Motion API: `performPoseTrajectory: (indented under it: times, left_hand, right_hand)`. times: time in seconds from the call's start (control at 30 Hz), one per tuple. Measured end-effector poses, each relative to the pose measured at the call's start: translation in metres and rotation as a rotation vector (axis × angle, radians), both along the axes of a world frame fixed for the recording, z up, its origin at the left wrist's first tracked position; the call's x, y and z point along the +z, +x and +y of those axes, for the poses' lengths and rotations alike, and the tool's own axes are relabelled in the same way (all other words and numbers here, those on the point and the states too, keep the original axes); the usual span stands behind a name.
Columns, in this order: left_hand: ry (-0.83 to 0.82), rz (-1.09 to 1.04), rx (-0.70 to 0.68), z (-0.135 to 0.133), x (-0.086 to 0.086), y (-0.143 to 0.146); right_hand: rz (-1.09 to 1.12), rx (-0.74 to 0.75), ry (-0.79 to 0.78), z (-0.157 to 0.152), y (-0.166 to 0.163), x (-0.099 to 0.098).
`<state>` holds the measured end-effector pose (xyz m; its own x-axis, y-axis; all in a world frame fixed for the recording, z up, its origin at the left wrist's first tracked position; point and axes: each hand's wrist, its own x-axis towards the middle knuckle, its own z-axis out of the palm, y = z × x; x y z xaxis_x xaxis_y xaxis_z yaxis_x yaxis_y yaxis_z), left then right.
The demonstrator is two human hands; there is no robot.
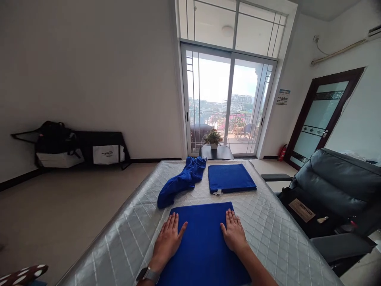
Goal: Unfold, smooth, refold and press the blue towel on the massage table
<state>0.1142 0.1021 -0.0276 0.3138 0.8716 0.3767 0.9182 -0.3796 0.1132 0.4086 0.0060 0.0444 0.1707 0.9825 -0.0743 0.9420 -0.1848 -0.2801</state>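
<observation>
A blue cloth [204, 246], folded into a flat rectangle, lies in front of me on the quilted silver table cover [270, 238]. My left hand [169, 237] rests flat on its left edge, fingers stretched forward and thumb apart. On the opposite edge lies my right hand [233, 232], also flat with its fingers out. Beyond, to the right, is a second folded blue cloth [231, 177] with a white tag at its near corner. A crumpled blue cloth [182, 182] sits at the far left, its near end close to the cloth under my hands.
To the right stands a black leather armchair [342, 182] holding a brown box [301, 210]. A potted plant [214, 138] is on a small dark table past the far edge. Bags [108, 154] lie on a low black cot by the left wall.
</observation>
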Motion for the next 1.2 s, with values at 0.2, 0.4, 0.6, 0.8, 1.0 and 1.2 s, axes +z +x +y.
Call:
performPoseTrajectory:
  times: [0.2,0.4,0.6,0.8,1.0,1.2]
  left_hand:
    - [-0.056,0.051,0.004,-0.001,0.003,-0.008]
    - [-0.068,-0.019,-0.045,-0.023,0.027,0.027]
    - [-0.109,-0.041,-0.444,-0.064,0.040,0.114]
    - [-0.124,-0.025,-0.430,-0.063,0.034,0.153]
    - [-0.127,0.019,-0.281,-0.044,0.026,0.104]
    - [-0.132,0.078,-0.097,-0.026,0.012,0.019]
  right_hand:
    - [0.011,0.004,0.011,-0.001,0.000,0.000]
    - [0.011,-0.005,0.017,0.000,-0.001,-0.001]
    - [-0.011,0.011,0.024,0.001,0.001,-0.005]
    - [-0.032,0.056,0.015,0.001,0.003,-0.007]
    - [0.001,0.003,0.030,0.002,0.001,-0.006]
    - [0.019,-0.006,0.023,0.001,0.000,-0.005]
